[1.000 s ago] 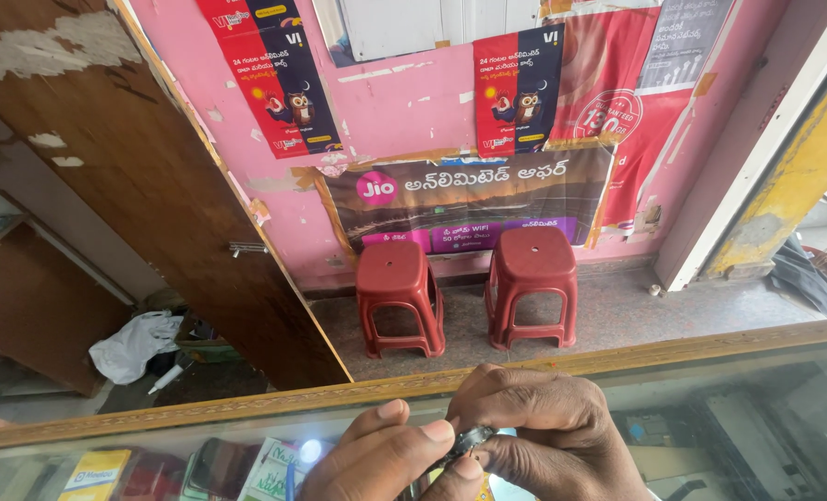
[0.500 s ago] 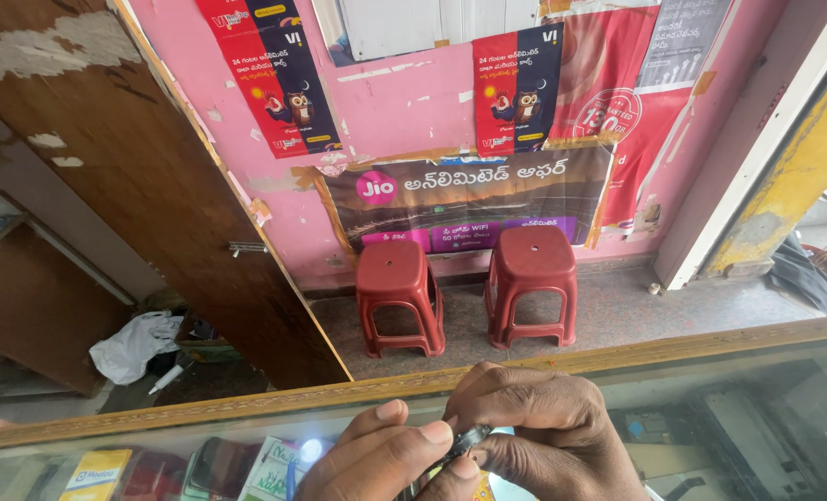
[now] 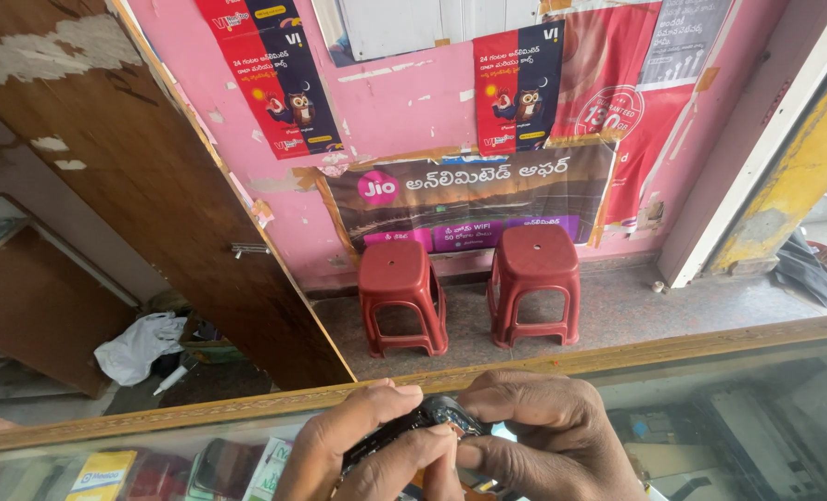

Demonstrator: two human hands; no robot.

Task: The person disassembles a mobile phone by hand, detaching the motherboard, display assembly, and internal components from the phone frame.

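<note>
Wall (image 3: 413, 111): pink, carried tall red-and-navy posters above, one wide dark banner behind the stools
Stools (image 3: 402, 295): two red, side by side, set against the wall to keep the floor free
Tabletop (image 3: 710, 348): glass with wooden edge, small coloured packages under it at left
Left hand (image 3: 362, 455): grip closed around the small dark device (image 3: 412, 429), holding it over the tabletop to steady it
Right hand (image 3: 548, 436): fingertips pinched its round end

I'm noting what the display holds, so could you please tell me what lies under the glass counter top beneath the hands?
Under the glass counter top, small coloured packets show at left and dark, reflection-blurred shapes at right. The left hand and right hand, holding a small dark device, cover the middle.
</note>
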